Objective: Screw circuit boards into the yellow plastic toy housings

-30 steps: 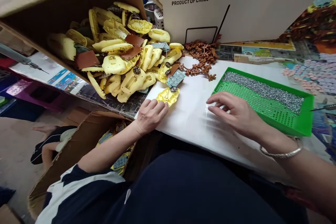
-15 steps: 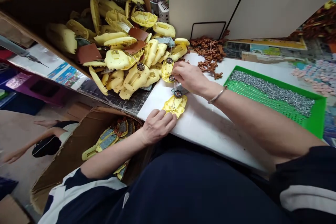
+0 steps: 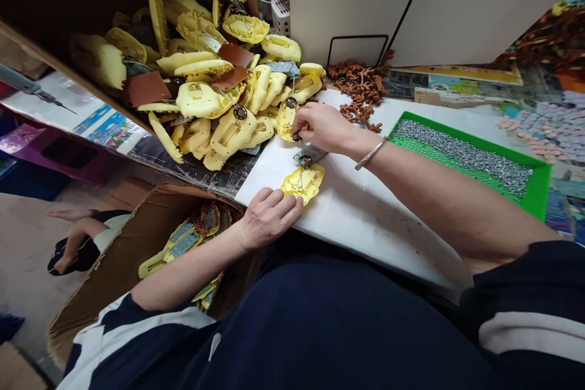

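Note:
A yellow plastic shell (image 3: 303,185) lies inside-up on the white board, with thin wires in it. The fingers of my left hand (image 3: 273,214) are closed on its near edge. A small round black speaker (image 3: 304,161) sits at the shell's far end. Just beyond, my right hand (image 3: 323,127) pinches another small black speaker (image 3: 297,136) between thumb and fingers. Partly behind that hand is a second yellow shell (image 3: 285,120), with one more round speaker (image 3: 291,102) by its far end.
A tipped cardboard box (image 3: 109,82) spills yellow shells at left. Brown plastic pieces (image 3: 361,88) lie beyond my right hand. A green tray (image 3: 475,186) holds screws at right. Below left, an open carton (image 3: 98,292) contains shells; a person (image 3: 85,244) is on the floor. A screwdriver (image 3: 36,90) hangs far left.
The view has shifted slightly. My right hand keeps its pinch near the speaker, its fingers turned a little. My left hand stays on the shell. The other person's arm has drawn in.

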